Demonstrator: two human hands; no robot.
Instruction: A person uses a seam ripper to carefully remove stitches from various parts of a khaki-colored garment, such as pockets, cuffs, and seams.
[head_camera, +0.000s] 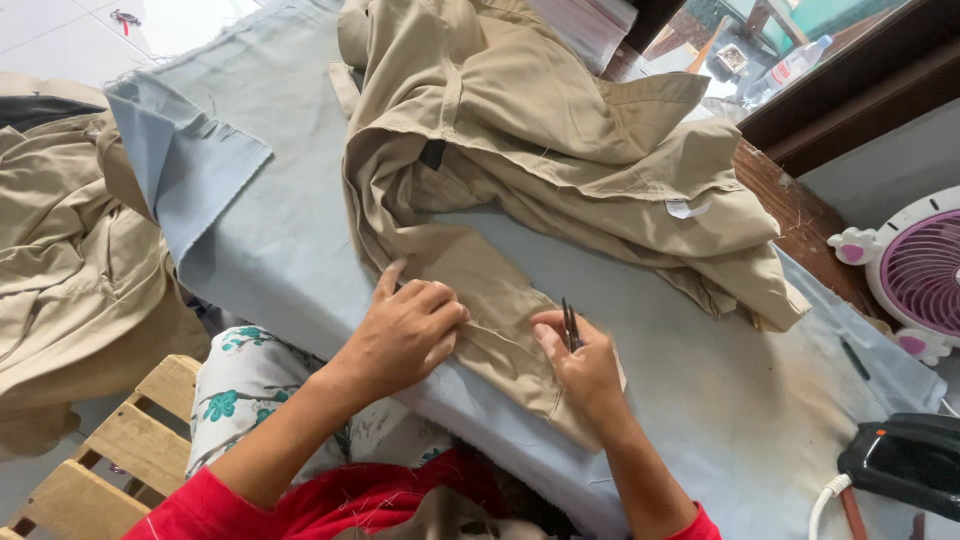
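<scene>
A khaki garment (560, 150) lies crumpled on a table covered with pale blue cloth (290, 250). One part of it stretches toward me, near the table's front edge. My left hand (405, 335) presses flat on that part, fingers pinching a seam. My right hand (578, 368) rests on the same fabric and holds small dark thread snips (570, 325), blades pointing away from me. A white label (688, 208) shows on the garment's right side.
More khaki fabric (70, 250) is heaped at the left beside a wooden slatted seat (130, 440). A black iron (905, 462) with a white cord sits at the table's right front. A small pink-and-white fan (915, 270) stands at the right. A plastic bottle (785, 70) lies beyond.
</scene>
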